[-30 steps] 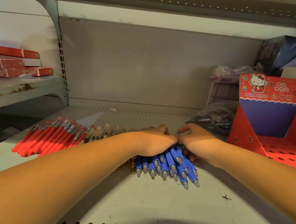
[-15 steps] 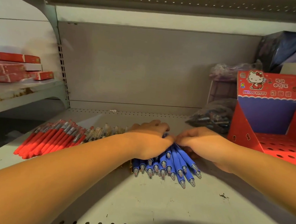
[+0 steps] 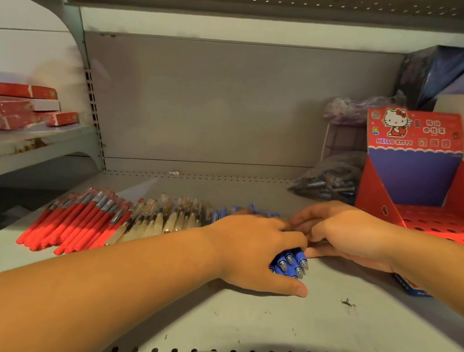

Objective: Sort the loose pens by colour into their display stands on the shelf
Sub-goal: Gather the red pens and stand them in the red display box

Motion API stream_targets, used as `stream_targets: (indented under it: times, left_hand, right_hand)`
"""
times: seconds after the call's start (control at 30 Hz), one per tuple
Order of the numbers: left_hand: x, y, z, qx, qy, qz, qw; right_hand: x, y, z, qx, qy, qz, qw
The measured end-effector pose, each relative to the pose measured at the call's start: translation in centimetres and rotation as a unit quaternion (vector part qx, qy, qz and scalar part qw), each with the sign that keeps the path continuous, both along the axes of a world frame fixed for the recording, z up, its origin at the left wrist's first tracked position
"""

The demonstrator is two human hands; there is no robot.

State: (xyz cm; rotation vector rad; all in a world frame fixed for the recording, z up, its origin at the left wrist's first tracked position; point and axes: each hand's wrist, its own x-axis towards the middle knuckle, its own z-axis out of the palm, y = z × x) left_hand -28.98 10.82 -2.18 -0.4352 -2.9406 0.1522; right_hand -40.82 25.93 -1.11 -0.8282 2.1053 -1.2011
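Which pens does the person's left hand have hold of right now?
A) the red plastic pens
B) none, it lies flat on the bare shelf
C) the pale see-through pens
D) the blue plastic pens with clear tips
D: the left hand curls round a bundle of blue plastic pens, whose clear tips poke out under its fingers; the red plastic pens lie apart, farther left.

Shop, stationery aisle. Grey metal gondola shelf [image 3: 323,329] with perforated front edge, slotted upright [image 3: 91,109], branded Hello Kitty display stand [image 3: 411,177], bulk red pens [image 3: 77,219] and blue pens [image 3: 290,263] laid loose, boxed stock [image 3: 17,107] stacked on next shelf over.
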Motion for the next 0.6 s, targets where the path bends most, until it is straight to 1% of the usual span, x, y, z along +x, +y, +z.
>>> stream_targets:
  times: [0.13, 0.23, 0.33, 0.37, 0.43, 0.5, 0.6]
  left_hand:
    - [0.3, -0.3, 0.0, 0.02, 0.017, 0.001, 1.0]
    - [0.3, -0.3, -0.2, 0.018, 0.023, 0.003, 1.0]
    - [0.4, -0.2, -0.2, 0.019, 0.026, 0.009, 0.999]
    - [0.5, -0.2, -0.1, 0.033, 0.02, 0.011, 0.999]
    - [1.0, -0.4, 0.5, 0.09, 0.015, 0.019, 0.996]
    - [1.6, -1.0, 1.4, 0.137, 0.029, 0.051, 0.989]
    - [2.7, -3.5, 2.8, 0.167, 0.036, 0.182, 0.968]
  right_hand:
    - [0.1, -0.3, 0.2, 0.009, 0.024, -0.006, 1.0]
    - [0.3, -1.4, 0.6, 0.008, 0.053, -0.038, 0.998]
    - [0.7, -2.9, 1.3, 0.011, 0.049, -0.038, 0.998]
    - [0.8, -3.3, 1.4, 0.013, 0.047, -0.033, 0.998]
    - [1.2, -3.9, 1.2, 0.015, 0.055, -0.026, 0.998]
    - [1.5, -4.2, 0.8, 0.013, 0.085, -0.029, 0.996]
    - [1.9, -4.3, 0.0, 0.043, 0.138, -0.043, 0.989]
